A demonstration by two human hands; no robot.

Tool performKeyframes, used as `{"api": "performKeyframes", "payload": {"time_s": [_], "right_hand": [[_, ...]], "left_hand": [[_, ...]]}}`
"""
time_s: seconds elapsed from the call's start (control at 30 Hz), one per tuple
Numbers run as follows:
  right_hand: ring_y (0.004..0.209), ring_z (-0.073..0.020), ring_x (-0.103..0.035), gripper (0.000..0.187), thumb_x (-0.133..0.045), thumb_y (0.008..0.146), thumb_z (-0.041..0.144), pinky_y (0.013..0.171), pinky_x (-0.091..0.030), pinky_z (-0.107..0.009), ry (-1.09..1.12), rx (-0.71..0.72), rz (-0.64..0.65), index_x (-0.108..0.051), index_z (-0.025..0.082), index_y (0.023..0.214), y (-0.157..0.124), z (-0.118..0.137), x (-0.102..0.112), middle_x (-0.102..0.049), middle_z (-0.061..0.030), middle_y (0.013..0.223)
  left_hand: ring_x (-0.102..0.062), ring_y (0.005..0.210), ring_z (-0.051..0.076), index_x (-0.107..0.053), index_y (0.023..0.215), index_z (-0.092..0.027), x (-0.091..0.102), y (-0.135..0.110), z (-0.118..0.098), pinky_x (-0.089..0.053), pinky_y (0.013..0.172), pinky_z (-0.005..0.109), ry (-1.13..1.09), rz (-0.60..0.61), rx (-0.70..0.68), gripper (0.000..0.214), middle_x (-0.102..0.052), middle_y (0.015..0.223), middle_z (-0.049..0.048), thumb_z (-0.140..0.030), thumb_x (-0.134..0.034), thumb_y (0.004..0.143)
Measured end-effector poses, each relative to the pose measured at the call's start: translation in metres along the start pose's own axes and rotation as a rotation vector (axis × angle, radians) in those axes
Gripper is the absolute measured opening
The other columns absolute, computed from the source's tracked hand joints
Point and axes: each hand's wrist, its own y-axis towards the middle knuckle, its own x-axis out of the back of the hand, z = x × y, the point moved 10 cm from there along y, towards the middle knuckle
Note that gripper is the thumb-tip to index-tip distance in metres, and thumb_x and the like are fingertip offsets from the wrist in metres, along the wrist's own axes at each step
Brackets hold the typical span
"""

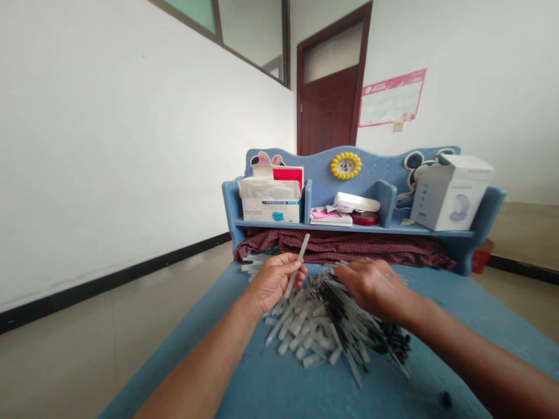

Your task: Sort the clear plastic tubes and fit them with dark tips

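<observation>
Between the thumb and fingers of my left hand point(279, 280) is a translucent white tube like a pen barrel point(304, 247), tilted with its top end up to the right. My right hand point(369, 285) is closed, knuckles up, over the far side of a pile of parts; its fingertips and anything in them are hidden. That pile has short whitish caps point(305, 334), long thin sticks with dark lengths point(347, 320) like pen refills, and small black pieces point(395, 340). More pale tubes point(252, 265) lie behind my left hand.
All this lies on a blue table point(271, 390); a stray black piece point(446, 400) is near its front. At the back, a blue shelf point(279, 226) carries a mask box point(271, 210), papers point(331, 219), a red tin point(365, 219) and a white box point(454, 195). Checked cloth point(371, 247) lies beneath.
</observation>
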Motion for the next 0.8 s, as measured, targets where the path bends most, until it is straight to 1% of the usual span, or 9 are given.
{"api": "performKeyframes", "payload": {"time_s": [0.07,0.13,0.23,0.33,0.47,0.53,0.6,0.7,0.8], "right_hand": [[0.058,-0.0155,-0.058,0.018,-0.042,0.082,0.009,0.05,-0.023,-0.027,-0.057,-0.101,0.103,-0.058,0.016,0.081,0.008,-0.021,-0.015,-0.065,-0.0073,0.067],[0.058,-0.0176,-0.061,0.017,-0.043,0.082,0.011,0.049,-0.024,-0.026,-0.082,-0.155,0.164,-0.06,0.016,0.084,0.012,-0.031,-0.025,-0.067,-0.0097,0.068],[0.06,-0.0185,-0.063,0.017,-0.043,0.085,0.017,0.05,-0.027,-0.025,-0.072,-0.189,0.161,-0.06,0.017,0.087,0.012,-0.029,-0.025,-0.068,-0.0103,0.069],[0.062,-0.0176,-0.063,0.024,-0.04,0.089,0.028,0.052,-0.028,-0.024,0.052,-0.235,0.109,-0.061,0.019,0.084,0.009,-0.016,-0.015,-0.069,-0.0081,0.07],[0.06,-0.0158,-0.061,0.03,-0.044,0.087,0.038,0.051,-0.027,-0.024,0.324,-0.275,0.073,-0.062,0.019,0.074,0.011,0.007,-0.008,-0.067,-0.0057,0.066],[0.056,-0.0141,-0.058,0.033,-0.045,0.086,0.041,0.049,-0.027,-0.023,0.49,-0.301,0.071,-0.06,0.017,0.068,0.016,0.014,-0.013,-0.065,-0.0047,0.062],[0.051,-0.0113,-0.055,0.037,-0.042,0.087,0.04,0.047,-0.03,-0.02,0.738,-0.315,0.074,-0.056,0.016,0.062,0.023,0.021,-0.022,-0.061,-0.0025,0.057],[0.043,-0.0085,-0.051,0.038,-0.039,0.088,0.043,0.043,-0.035,-0.017,1.173,-0.341,0.096,-0.048,0.017,0.061,0.032,0.033,-0.037,-0.056,0.0006,0.052],[0.038,-0.0085,-0.048,0.038,-0.038,0.087,0.047,0.037,-0.036,-0.017,1.406,-0.416,0.105,-0.046,0.017,0.065,0.038,0.041,-0.044,-0.054,0.0018,0.049]], "left_hand": [[-0.059,0.055,0.011,-0.057,0.079,-0.011,-0.001,0.0,-0.001,-0.049,0.053,0.021,-0.026,0.001,-0.016,0.007,-0.065,0.069,0.0051,-0.01,-0.061,0.073],[-0.06,0.058,0.011,-0.057,0.078,-0.01,-0.004,0.0,-0.003,-0.05,0.057,0.022,-0.056,0.0,-0.031,0.006,-0.065,0.072,0.0057,-0.008,-0.061,0.074],[-0.064,0.067,0.013,-0.057,0.078,-0.01,-0.008,-0.003,-0.006,-0.053,0.066,0.026,-0.119,-0.011,-0.061,0.007,-0.067,0.077,0.0074,-0.005,-0.06,0.074],[-0.065,0.079,0.017,-0.056,0.078,-0.011,-0.014,-0.007,-0.01,-0.053,0.077,0.032,-0.196,-0.011,-0.096,0.008,-0.068,0.083,0.0087,-0.004,-0.058,0.074],[-0.065,0.086,0.018,-0.056,0.083,-0.011,-0.025,-0.014,-0.022,-0.05,0.085,0.034,-0.283,-0.002,-0.176,0.01,-0.068,0.089,0.0092,-0.003,-0.055,0.077],[-0.065,0.089,0.018,-0.056,0.084,-0.011,-0.032,-0.018,-0.029,-0.05,0.087,0.034,-0.309,0.015,-0.208,0.01,-0.068,0.092,0.0098,-0.004,-0.054,0.078],[-0.064,0.09,0.018,-0.056,0.084,-0.012,-0.037,-0.022,-0.037,-0.05,0.087,0.033,-0.314,0.014,-0.231,0.01,-0.068,0.093,0.0097,-0.004,-0.052,0.079],[-0.065,0.081,0.015,-0.055,0.087,-0.013,-0.04,-0.027,-0.047,-0.053,0.078,0.028,-0.286,-0.013,-0.244,0.012,-0.067,0.092,0.0078,-0.005,-0.052,0.079],[-0.063,0.066,0.011,-0.054,0.091,-0.014,-0.042,-0.029,-0.055,-0.054,0.062,0.021,-0.254,-0.028,-0.231,0.017,-0.066,0.085,0.0049,-0.004,-0.052,0.077]]}}
